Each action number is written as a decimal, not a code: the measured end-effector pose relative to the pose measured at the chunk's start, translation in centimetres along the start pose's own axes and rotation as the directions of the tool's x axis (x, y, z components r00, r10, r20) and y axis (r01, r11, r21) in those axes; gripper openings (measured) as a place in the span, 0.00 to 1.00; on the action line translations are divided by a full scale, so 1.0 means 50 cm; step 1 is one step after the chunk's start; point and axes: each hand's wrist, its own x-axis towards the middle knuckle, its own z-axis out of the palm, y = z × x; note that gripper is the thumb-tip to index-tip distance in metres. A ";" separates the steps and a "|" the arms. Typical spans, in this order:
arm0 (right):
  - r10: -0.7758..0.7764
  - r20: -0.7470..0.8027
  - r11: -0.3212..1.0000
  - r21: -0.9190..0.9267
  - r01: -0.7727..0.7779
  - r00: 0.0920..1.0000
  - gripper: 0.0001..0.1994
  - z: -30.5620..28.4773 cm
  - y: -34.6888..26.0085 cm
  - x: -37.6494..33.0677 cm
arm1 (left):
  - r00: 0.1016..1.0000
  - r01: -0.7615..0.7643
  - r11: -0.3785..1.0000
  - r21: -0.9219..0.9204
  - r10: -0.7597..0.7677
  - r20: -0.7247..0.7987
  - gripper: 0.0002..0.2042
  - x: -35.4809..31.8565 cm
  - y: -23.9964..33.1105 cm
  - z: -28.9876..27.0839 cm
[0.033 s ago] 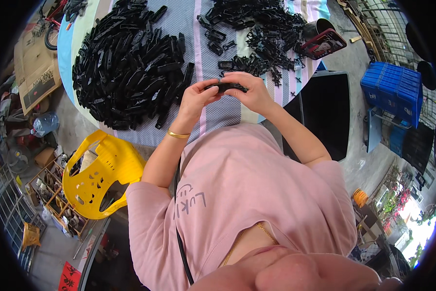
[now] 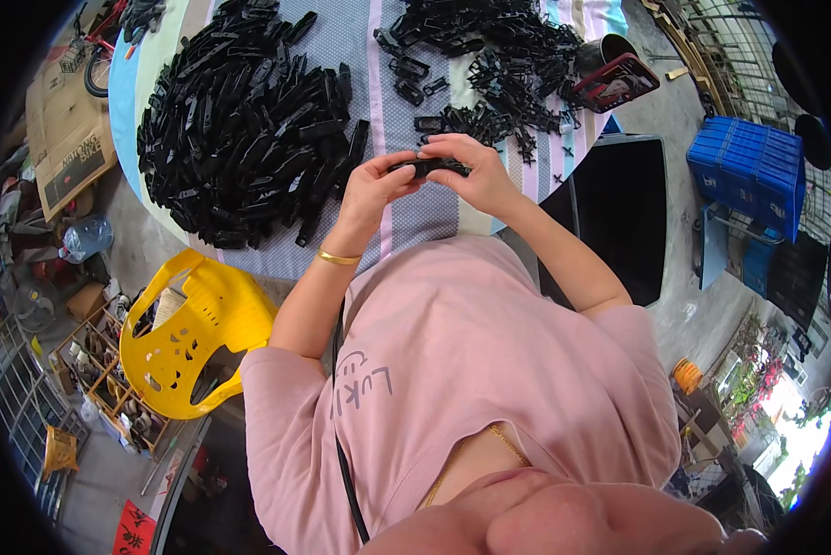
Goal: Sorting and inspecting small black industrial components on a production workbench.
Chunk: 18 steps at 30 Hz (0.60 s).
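Above the near edge of a striped desk [image 2: 423, 220], one slim, elongated, glossy black piece [image 2: 431, 166] lies crosswise, its ends pinched by the left hand [image 2: 376, 188] and the right hand [image 2: 471, 173], finer details unclear.

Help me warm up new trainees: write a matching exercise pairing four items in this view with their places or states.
Column one:
1. left hand and right hand
2. heap of long black pieces
3. yellow chair
4. blue crate

Column two:
A. off the table, to the right
B. gripping a black piece
C. off the table, to the left
D. on the table's left part

Pairs: 1-B, 2-D, 3-C, 4-A
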 end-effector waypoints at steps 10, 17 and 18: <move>0.466 0.415 0.578 0.526 -0.624 0.782 0.13 -0.011 0.011 0.009 | 0.986 -0.146 0.982 0.119 0.135 0.096 0.17 -0.006 0.023 0.009; 0.404 -0.186 0.897 0.276 -0.346 0.896 0.11 -0.094 0.100 0.116 | 0.910 -0.304 0.856 0.417 0.391 -0.140 0.14 -0.003 0.091 -0.015; 0.061 -0.374 0.986 -0.120 -0.113 0.926 0.11 -0.130 0.131 0.151 | 0.844 -0.329 0.766 0.552 0.500 -0.192 0.13 -0.005 0.110 -0.035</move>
